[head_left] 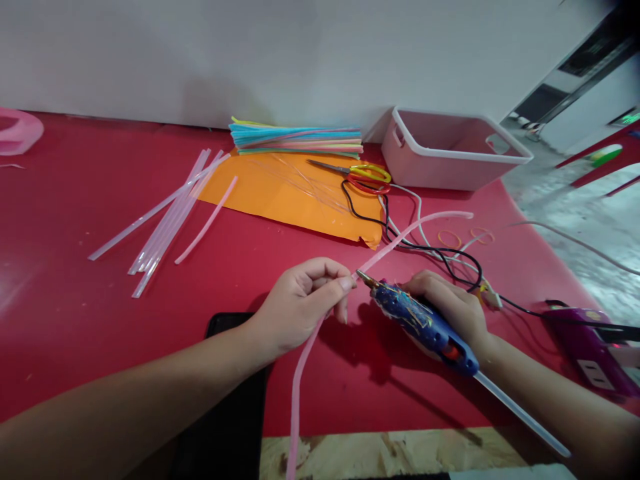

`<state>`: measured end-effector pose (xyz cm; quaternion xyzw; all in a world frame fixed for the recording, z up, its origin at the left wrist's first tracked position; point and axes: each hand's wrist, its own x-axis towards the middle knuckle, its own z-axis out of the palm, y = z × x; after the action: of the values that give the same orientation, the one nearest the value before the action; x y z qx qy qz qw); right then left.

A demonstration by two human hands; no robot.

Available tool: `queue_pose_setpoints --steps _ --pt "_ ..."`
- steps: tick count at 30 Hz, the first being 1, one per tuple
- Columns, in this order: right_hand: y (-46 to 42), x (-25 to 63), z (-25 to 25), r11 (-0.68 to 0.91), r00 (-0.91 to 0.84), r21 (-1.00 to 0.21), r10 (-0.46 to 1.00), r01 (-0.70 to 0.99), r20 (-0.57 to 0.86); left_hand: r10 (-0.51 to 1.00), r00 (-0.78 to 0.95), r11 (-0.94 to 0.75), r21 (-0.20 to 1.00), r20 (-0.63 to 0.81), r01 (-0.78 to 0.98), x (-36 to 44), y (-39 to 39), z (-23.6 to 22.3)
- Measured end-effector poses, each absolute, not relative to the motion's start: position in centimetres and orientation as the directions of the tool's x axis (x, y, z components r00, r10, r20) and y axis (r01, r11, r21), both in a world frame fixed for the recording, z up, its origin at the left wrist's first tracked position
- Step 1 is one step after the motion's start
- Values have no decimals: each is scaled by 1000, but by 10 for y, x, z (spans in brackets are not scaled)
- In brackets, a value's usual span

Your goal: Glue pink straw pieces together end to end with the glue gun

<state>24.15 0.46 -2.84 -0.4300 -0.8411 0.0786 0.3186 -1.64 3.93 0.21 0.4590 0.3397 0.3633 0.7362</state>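
My left hand [313, 297] pinches a long pink pipe cleaner [296, 407] between thumb and fingers. One end of it trails down toward the front edge, and the other reaches up and right beyond the fingertips. In my right hand [447, 307] is a blue hot glue gun [420, 320], with a clear glue stick [523, 413] poking out of its back. The gun's metal nozzle lies at the pipe cleaner, just right of my left fingertips; whether it touches cannot be told. Dried glue strands cling to the gun's body.
Beyond my hands lie an orange envelope [280, 187], scissors [367, 175], a bundle of coloured pipe cleaners [295, 139] and a pink basket [450, 170]. Glue sticks [167, 220] and a short pink piece [207, 220] are leftward. Cords [425, 248] run to a purple power strip [590, 353].
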Motion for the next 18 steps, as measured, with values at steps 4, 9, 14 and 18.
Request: queue_pose_setpoints --steps 4,9,14,18 --pt "5 241 -27 616 -428 -398 774 680 466 844 504 312 932 -182 -186 -17 40 3" --pt "5 241 -27 598 -409 -402 785 693 465 840 509 311 936 -190 -164 -18 39 2" --pt "6 242 -28 626 -437 -400 767 669 470 838 516 317 928 -179 -194 -18 39 0" --pt "6 242 -28 628 -434 -404 766 665 475 839 515 323 924 -179 -206 -17 40 1"
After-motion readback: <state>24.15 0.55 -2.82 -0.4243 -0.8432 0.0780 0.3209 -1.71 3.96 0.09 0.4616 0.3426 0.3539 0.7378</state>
